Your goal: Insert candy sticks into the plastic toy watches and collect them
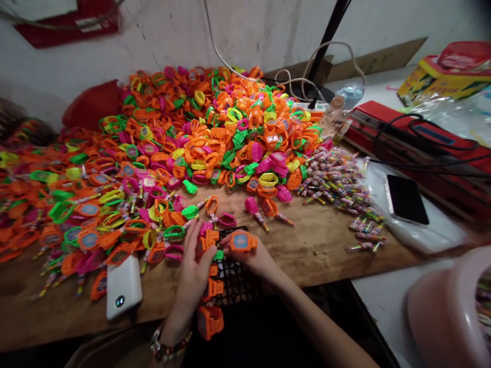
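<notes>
At the table's front edge stands a black mesh basket [235, 278], with several orange toy watches [213, 289] in a row along its left side. My left hand [195, 266] is closed around an orange toy watch [209, 241] at the far end of that row, thumb on its near side. Over the basket, my right hand [256, 258] grips another orange toy watch [241, 241], its blue face turned up. A small green piece [219, 255] shows between the hands. My right fingertips are partly hidden behind the watch.
A big heap of colourful toy watches [215, 138] covers the back and left. Wrapped candy sticks [337, 176] lie right of it. A white power bank [123, 286], a phone [406, 199], a red corded machine [422, 148] and a pink bucket [437, 306] stand around.
</notes>
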Motion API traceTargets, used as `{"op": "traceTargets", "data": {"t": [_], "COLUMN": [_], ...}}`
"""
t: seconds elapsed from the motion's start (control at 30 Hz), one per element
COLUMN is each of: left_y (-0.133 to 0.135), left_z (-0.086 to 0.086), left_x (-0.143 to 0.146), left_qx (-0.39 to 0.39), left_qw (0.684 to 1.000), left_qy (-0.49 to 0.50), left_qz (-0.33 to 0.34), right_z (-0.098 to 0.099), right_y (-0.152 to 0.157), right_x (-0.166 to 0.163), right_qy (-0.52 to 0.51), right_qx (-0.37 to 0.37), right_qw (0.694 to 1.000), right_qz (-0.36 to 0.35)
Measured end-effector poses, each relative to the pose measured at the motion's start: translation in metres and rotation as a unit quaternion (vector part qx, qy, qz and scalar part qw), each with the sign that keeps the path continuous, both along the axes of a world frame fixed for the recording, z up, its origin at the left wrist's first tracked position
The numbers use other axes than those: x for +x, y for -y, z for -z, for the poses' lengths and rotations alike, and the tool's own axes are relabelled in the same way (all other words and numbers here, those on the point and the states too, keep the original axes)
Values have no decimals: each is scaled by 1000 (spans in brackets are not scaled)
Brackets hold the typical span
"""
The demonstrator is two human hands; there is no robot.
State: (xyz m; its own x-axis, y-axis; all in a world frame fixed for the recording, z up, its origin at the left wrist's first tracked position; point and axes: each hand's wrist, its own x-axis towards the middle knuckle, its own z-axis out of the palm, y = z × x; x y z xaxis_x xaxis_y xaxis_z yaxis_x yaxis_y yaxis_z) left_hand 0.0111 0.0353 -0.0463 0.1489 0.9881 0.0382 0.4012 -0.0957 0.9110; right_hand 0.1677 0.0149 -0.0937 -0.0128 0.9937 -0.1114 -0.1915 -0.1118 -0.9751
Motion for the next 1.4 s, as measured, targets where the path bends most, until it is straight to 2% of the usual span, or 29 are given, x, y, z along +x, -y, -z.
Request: {"op": "traceTargets", "data": {"t": [0.2,0.33,0.47,0.7,0.87,1.07,1.23,1.33,1.4], "left_y": [3,2,5,51,63,64,61,53,48], "left_z": [0,1,-1,-10,-8,7,9,0,-7], "left_x": [3,2,0,-11,-13,-11,-16,-20,-19], "left_qx": [1,-1,-25,-75,-54,-8,28,-29,-84], "left_qw": [1000,1000,1000,997,998,999,996,997,995], "left_qy": [-15,-15,-2,-8,-31,-53,-61,-13,14], "left_qz": [-1,8,-1,9,29,7,52,75,46], "right_z": [2,2,-8,-21,-20,-12,1,0,-3], "right_y": [33,33,27,24,21,13,13,16,19], "right_x": [-8,-11,-9,-11,-13,-18,-23,-21,-20], "right_qy": [32,88,155,230,276,318,347,347,349], "right_qx": [17,58,73,104,130,140,162,187,197], "right_qw": [998,990,977,951,931,915,899,893,893], "right_qz": [-42,-93,-131,-178,-202,-206,-213,-215,-205]}}
